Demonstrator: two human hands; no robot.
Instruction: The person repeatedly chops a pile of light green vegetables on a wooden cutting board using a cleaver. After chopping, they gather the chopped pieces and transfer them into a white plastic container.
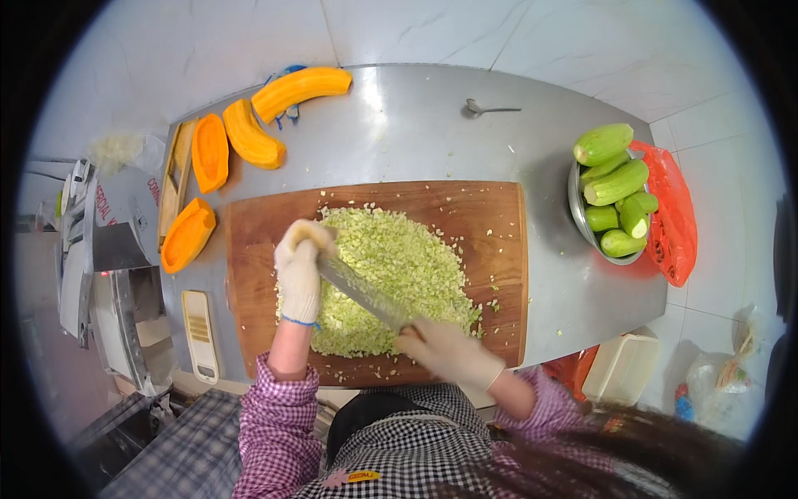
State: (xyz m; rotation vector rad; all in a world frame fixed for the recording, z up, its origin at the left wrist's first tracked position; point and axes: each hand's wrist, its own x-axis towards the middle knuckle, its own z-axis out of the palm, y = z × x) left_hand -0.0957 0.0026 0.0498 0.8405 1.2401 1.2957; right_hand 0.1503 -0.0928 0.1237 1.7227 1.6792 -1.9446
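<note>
My right hand point(452, 354), in a pale glove, grips the handle of a wide-bladed kitchen knife point(365, 293). The blade slants up and left over a heap of finely chopped green vegetable point(399, 268) and ends at my left hand point(304, 259). My left hand wears a white knitted glove with a blue cuff edge; its fingers are curled at the blade's far end. Whether they pinch the blade or only rest on it is hidden. The heap lies on a wooden cutting board point(492, 212), with loose bits scattered around it.
Peeled orange squash pieces point(302, 90) lie at the back left of the steel table point(411, 143). A white grater point(200, 337) lies left of the board. Peeled green gourds point(617, 181) fill a metal bowl point(580, 218) beside a red plastic bag point(673, 212). A spoon point(492, 109) lies behind.
</note>
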